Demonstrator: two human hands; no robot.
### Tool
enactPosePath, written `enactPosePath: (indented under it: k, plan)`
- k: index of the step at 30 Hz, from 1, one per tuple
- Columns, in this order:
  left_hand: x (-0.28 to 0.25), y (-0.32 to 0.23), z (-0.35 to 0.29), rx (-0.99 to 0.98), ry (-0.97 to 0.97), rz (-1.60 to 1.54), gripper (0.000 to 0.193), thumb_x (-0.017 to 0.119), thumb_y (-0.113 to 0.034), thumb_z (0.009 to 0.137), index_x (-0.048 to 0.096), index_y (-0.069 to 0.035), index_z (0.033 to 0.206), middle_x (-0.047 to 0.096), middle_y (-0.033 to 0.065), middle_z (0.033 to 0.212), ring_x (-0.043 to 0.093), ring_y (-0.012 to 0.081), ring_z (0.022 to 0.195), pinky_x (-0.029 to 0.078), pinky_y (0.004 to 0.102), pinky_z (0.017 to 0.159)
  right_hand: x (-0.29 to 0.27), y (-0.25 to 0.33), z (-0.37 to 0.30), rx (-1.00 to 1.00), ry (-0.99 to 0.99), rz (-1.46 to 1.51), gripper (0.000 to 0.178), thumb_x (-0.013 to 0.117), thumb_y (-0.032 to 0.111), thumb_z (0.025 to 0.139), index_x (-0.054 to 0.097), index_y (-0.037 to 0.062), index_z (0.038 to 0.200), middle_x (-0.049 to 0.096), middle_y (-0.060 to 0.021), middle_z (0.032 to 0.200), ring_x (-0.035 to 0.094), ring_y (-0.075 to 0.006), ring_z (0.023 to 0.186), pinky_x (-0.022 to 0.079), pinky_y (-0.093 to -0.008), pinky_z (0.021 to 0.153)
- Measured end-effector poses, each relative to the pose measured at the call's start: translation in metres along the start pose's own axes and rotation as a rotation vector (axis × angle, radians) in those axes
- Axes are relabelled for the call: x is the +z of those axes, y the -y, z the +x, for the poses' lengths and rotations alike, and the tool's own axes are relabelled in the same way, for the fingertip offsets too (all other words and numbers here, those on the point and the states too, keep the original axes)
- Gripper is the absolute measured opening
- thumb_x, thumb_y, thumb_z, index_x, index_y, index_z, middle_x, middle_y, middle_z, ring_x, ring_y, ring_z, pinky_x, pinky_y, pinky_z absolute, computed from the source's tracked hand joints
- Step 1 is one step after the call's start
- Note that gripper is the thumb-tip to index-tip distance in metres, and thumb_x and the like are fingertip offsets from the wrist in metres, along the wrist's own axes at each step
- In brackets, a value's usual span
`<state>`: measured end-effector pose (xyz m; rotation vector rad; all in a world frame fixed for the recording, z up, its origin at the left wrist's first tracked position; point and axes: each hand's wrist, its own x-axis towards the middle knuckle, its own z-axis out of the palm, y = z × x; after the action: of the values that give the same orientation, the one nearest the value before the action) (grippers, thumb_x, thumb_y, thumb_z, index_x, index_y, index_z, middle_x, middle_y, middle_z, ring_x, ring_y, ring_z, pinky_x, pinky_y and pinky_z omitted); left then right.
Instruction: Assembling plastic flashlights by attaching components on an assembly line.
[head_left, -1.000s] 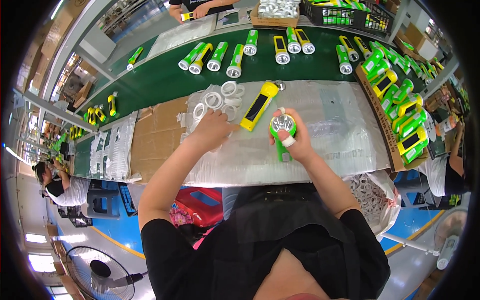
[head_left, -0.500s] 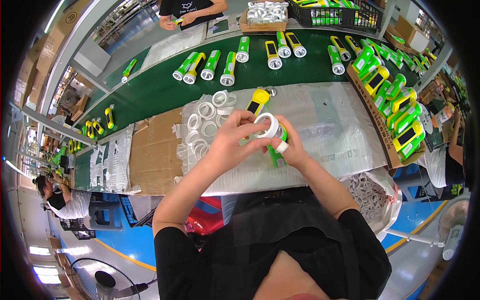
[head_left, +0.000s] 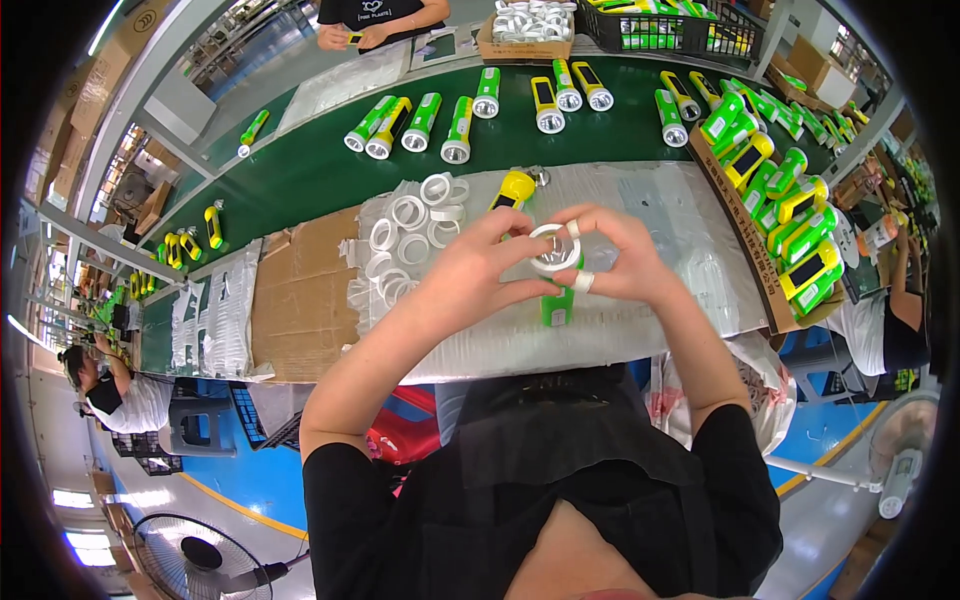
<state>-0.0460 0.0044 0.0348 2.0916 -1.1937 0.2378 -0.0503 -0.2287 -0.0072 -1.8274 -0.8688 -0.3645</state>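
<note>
A green flashlight (head_left: pixel 557 309) stands head-up on the plastic-covered work surface in front of me, its body partly hidden by my fingers. A white ring (head_left: pixel 571 262) sits round its head, and the clear lens shows inside. My left hand (head_left: pixel 488 268) is closed on the ring from the left, thumb and fingers at its rim. From the other side my right hand (head_left: pixel 632 258), with white wraps on two fingers, pinches the same ring. Just beyond lies a yellow flashlight (head_left: pixel 514 190) with a dark panel. Several loose white rings (head_left: pixel 410 212) lie left of my hands.
Several flashlights (head_left: pixel 421 122) stand or lie along the green belt (head_left: pixel 300 190). At the right is a cardboard box (head_left: pixel 745 240) of flashlights. A box of white rings (head_left: pixel 533 27) and a black crate (head_left: pixel 680 32) stand at the back. Across the belt, a person (head_left: pixel 380 20) handles something small.
My right hand has moved from the flashlight's body up to the ring. The ring, earlier tilted in my left hand at the head, now sits level round it, and the flashlight stands more upright.
</note>
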Motion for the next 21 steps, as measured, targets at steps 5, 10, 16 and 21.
enactPosePath:
  k: [5,10,16,21]
  plan:
    - [0.02,-0.003,0.01,0.033,-0.075,0.004,0.044,0.084,-0.02,0.067,0.061,-0.007,0.102,0.063,0.0103,0.1,0.064,0.028,0.088,0.053,0.0361,0.072,-0.037,0.038,0.033,0.052,0.376,-0.231,0.045,0.081,0.017,0.071,0.059,0.005,0.108,0.061,-0.0094,0.096,0.062,-0.0266,0.087,0.05,-0.0355,0.074]
    - [0.039,-0.002,0.011,-0.074,-0.091,-0.086,0.039,0.083,-0.018,0.069,0.059,-0.006,0.097,0.066,0.0079,0.091,0.065,0.0252,0.078,0.053,0.0334,0.068,-0.048,0.047,0.058,0.113,0.681,-0.333,0.04,0.079,0.018,0.071,0.061,0.0021,0.103,0.056,-0.0092,0.088,0.059,-0.0256,0.079,0.048,-0.0366,0.067]
    - [0.042,0.001,0.009,-0.103,-0.091,-0.09,0.041,0.084,-0.021,0.068,0.057,-0.007,0.097,0.064,0.0089,0.087,0.062,0.0247,0.073,0.051,0.0338,0.064,-0.047,0.046,0.07,0.142,0.795,-0.367,0.036,0.079,0.02,0.071,0.062,0.0014,0.096,0.056,-0.0092,0.085,0.058,-0.0244,0.075,0.047,-0.0351,0.065]
    - [0.044,0.004,0.006,-0.076,-0.124,-0.101,0.043,0.084,-0.024,0.068,0.056,-0.008,0.098,0.062,0.01,0.082,0.062,0.0258,0.07,0.049,0.036,0.06,-0.043,0.047,0.074,0.158,0.828,-0.388,0.036,0.079,0.024,0.069,0.061,0.0008,0.091,0.056,-0.0093,0.083,0.058,-0.0239,0.072,0.047,-0.0348,0.063]
